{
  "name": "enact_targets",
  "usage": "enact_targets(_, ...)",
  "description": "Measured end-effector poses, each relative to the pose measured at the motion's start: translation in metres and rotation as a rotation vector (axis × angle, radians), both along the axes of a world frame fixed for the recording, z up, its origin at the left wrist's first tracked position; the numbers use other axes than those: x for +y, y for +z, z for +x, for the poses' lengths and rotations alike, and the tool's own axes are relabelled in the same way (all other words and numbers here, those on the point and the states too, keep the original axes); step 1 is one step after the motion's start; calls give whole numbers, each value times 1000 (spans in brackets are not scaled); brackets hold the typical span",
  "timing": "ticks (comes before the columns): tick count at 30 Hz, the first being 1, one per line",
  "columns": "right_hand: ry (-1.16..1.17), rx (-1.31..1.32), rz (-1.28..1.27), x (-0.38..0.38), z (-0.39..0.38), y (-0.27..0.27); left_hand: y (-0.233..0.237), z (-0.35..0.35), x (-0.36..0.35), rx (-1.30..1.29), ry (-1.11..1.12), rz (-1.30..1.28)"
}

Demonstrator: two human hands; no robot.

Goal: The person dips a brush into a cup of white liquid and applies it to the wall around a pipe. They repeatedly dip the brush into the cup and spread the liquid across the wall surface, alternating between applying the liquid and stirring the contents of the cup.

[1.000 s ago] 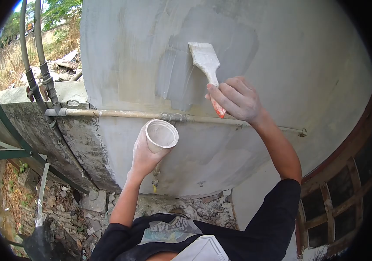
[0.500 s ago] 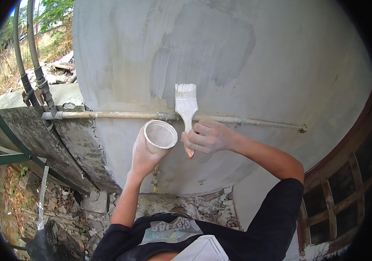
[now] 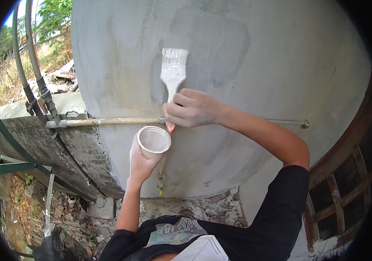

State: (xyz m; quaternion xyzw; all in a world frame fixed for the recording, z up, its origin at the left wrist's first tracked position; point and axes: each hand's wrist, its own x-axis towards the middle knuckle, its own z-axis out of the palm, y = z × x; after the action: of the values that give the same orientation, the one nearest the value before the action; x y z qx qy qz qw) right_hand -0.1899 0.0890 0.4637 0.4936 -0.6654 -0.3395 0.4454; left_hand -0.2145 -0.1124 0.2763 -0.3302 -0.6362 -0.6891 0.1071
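Note:
A pale cup point(image 3: 154, 140) is held upright in my left hand point(image 3: 142, 164), its fingers wrapped round the side. My right hand point(image 3: 194, 108) grips the handle of a wide, white-coated paintbrush point(image 3: 174, 71), bristles upward, above and to the right of the cup. Behind the brush stands a grey wall point(image 3: 281, 65) with a darker, damp-looking patch point(image 3: 227, 48). The bristles are at the left part of that patch; whether they touch the wall, I cannot tell. Whitish residue covers both hands.
A horizontal pipe point(image 3: 116, 121) runs along the wall behind my hands. Upright pipes point(image 3: 33, 56) and a green metal frame point(image 3: 7, 168) are at the left. Rubble point(image 3: 75, 217) lies on the ground below. A wooden lattice point(image 3: 336, 202) is at the lower right.
My right hand has moved up and slightly left, carrying the brush higher over the wall. The cup in my left hand sits slightly lower and further left in view.

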Motion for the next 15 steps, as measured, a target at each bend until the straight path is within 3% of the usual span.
enact_targets(4,36,-198,-1,-3,11,-45,-4,-3,-11,-73,30,32)
enact_targets(11,12,-278,-12,-1,47,-49,-5,-2,-16,-58,61,31)
enact_targets(13,-88,-425,-214,3,62,-30,-8,-3,-15,-55,64,15)
enact_targets(15,-99,-396,-426,11,72,-9,-13,-4,-13,-57,84,18)
